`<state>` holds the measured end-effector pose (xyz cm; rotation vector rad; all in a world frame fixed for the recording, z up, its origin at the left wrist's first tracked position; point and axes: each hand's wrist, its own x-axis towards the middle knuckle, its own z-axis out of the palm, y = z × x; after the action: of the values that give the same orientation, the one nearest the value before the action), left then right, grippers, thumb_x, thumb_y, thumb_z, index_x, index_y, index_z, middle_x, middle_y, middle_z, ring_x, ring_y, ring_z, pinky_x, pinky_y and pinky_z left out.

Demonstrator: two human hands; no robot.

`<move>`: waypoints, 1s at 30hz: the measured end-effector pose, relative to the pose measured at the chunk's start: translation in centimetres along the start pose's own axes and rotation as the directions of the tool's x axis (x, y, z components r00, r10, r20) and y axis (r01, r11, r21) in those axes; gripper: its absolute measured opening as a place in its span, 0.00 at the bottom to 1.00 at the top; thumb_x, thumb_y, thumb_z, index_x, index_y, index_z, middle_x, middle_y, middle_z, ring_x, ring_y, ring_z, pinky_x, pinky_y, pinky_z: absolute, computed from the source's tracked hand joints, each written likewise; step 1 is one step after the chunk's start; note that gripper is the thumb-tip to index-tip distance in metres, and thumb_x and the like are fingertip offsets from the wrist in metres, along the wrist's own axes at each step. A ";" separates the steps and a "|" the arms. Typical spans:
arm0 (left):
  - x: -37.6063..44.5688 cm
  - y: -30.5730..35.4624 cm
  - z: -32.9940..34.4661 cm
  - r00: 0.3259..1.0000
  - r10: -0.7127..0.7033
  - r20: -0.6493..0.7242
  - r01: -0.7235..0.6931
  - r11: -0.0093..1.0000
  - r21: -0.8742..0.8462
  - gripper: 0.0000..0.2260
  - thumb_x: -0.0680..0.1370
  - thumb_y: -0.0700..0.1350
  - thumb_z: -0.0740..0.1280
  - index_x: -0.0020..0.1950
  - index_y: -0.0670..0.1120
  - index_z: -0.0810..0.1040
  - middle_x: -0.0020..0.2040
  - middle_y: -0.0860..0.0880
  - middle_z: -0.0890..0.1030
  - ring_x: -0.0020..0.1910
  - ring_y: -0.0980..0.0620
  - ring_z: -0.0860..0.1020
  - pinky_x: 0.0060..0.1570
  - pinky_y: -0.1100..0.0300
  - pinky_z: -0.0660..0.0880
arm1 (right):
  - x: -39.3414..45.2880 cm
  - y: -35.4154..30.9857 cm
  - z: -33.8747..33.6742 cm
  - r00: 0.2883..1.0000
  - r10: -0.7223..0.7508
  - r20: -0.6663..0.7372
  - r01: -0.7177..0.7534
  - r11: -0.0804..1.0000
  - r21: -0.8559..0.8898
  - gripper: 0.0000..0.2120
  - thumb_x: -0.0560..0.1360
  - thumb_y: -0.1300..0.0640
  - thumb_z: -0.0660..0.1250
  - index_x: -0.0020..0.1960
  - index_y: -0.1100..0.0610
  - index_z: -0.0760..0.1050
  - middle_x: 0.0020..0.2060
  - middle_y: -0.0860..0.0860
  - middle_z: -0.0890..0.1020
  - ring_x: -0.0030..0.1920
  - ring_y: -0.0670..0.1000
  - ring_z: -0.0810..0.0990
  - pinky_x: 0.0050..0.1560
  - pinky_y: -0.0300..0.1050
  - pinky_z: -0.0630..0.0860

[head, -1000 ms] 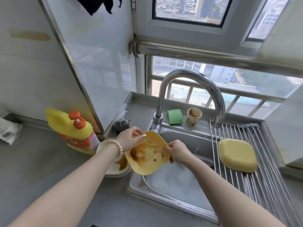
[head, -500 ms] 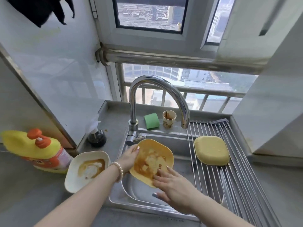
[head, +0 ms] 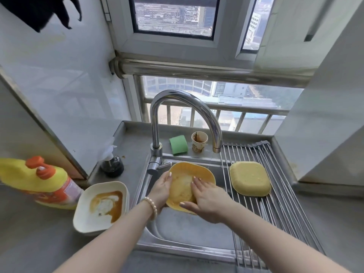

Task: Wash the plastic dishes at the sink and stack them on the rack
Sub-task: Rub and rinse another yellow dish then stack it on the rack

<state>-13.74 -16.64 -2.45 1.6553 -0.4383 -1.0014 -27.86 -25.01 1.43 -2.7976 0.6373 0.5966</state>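
Over the steel sink (head: 177,245) I hold a dirty yellow plastic dish (head: 189,172) tilted up under the faucet (head: 183,115). My left hand (head: 161,191) grips its left rim, thumb on the inside. My right hand (head: 204,198) lies flat inside the dish, straight fingers pressing on the smeared bottom. A second yellow dish (head: 249,178) rests upside down on the roll-up rack (head: 279,213) over the right of the sink. On the counter to the left sits a white dish (head: 98,207) with brown sauce, seemingly on top of another.
A yellow detergent bottle (head: 39,184) lies at the far left, a dark pump bottle (head: 112,164) near the wall corner. Behind the faucet stand a green sponge (head: 178,144) and a stained paper cup (head: 199,141). A wall closes off the right side.
The yellow dish has moved right, from beside the white dish to over the sink. My right hand left the dish's rim and now presses flat inside it. The view has swung to the right.
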 end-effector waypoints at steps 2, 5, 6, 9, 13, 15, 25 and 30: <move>-0.4 0.3 0.8 1.000 0.032 0.000 -0.032 0.999 -0.025 0.11 0.83 0.45 0.55 0.60 0.45 0.74 0.51 0.47 0.80 0.54 0.47 0.78 0.60 0.48 0.74 | 0.6 -1.6 0.1 0.998 -0.058 -0.004 0.058 0.995 0.077 0.49 0.69 0.27 0.36 0.78 0.59 0.39 0.77 0.57 0.40 0.77 0.54 0.39 0.75 0.50 0.38; -0.1 0.8 0.2 0.999 0.046 -0.029 -0.047 0.998 -0.045 0.10 0.83 0.45 0.55 0.59 0.46 0.73 0.47 0.51 0.79 0.47 0.52 0.78 0.51 0.59 0.76 | -1.0 -3.7 0.2 0.960 -0.272 0.073 0.244 0.933 0.264 0.35 0.80 0.37 0.46 0.78 0.56 0.44 0.78 0.54 0.46 0.77 0.51 0.44 0.75 0.45 0.42; 0.0 0.9 -0.4 0.998 0.046 -0.039 -0.048 0.998 -0.042 0.09 0.84 0.45 0.54 0.58 0.47 0.73 0.46 0.51 0.78 0.46 0.53 0.77 0.48 0.59 0.76 | -1.4 -3.1 0.1 0.960 -0.263 0.100 0.231 0.940 0.253 0.34 0.80 0.37 0.45 0.78 0.55 0.50 0.77 0.54 0.51 0.77 0.51 0.49 0.76 0.47 0.48; -0.2 0.6 -0.7 0.999 0.036 -0.027 -0.038 0.996 -0.078 0.09 0.84 0.46 0.53 0.56 0.49 0.72 0.47 0.48 0.78 0.47 0.48 0.78 0.51 0.49 0.77 | -0.5 -0.6 0.0 0.998 -0.030 0.049 0.031 0.999 -0.020 0.52 0.67 0.27 0.29 0.75 0.60 0.59 0.76 0.59 0.58 0.74 0.58 0.59 0.73 0.53 0.58; -0.6 0.7 0.6 0.999 0.041 -0.033 -0.045 0.993 -0.111 0.09 0.84 0.45 0.53 0.50 0.52 0.72 0.49 0.47 0.78 0.44 0.56 0.76 0.47 0.66 0.76 | 0.8 -3.2 0.4 0.995 -0.099 0.006 0.097 0.980 0.177 0.54 0.63 0.25 0.32 0.78 0.60 0.44 0.77 0.58 0.45 0.77 0.55 0.44 0.76 0.50 0.43; -0.2 0.9 0.1 0.999 -0.007 -0.039 0.001 0.987 -0.159 0.10 0.84 0.48 0.53 0.56 0.51 0.73 0.53 0.46 0.79 0.49 0.51 0.79 0.52 0.57 0.77 | -0.3 -4.0 0.4 0.973 -0.226 0.052 0.204 0.940 0.273 0.44 0.72 0.29 0.40 0.78 0.56 0.51 0.77 0.55 0.53 0.77 0.53 0.51 0.76 0.50 0.50; -0.1 1.5 0.3 0.998 -0.058 -0.014 0.054 0.976 -0.213 0.10 0.84 0.49 0.51 0.52 0.52 0.71 0.50 0.49 0.77 0.48 0.52 0.78 0.46 0.57 0.78 | 0.6 -3.4 0.5 0.984 -0.175 -0.016 0.172 0.944 0.281 0.48 0.70 0.29 0.32 0.74 0.58 0.62 0.75 0.58 0.59 0.76 0.56 0.56 0.75 0.52 0.55; -0.1 0.9 0.0 0.996 -0.093 -0.004 0.090 0.973 -0.210 0.13 0.84 0.52 0.50 0.54 0.53 0.73 0.52 0.45 0.80 0.51 0.43 0.80 0.46 0.48 0.79 | 0.9 -0.7 0.2 0.992 0.114 -0.062 -0.115 0.993 -0.010 0.68 0.54 0.26 0.14 0.69 0.63 0.68 0.69 0.61 0.68 0.69 0.59 0.67 0.71 0.54 0.61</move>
<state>-13.56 -16.89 -1.57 1.5015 -0.2392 -1.0661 -26.84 -24.63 1.00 -2.8160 0.8137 0.5399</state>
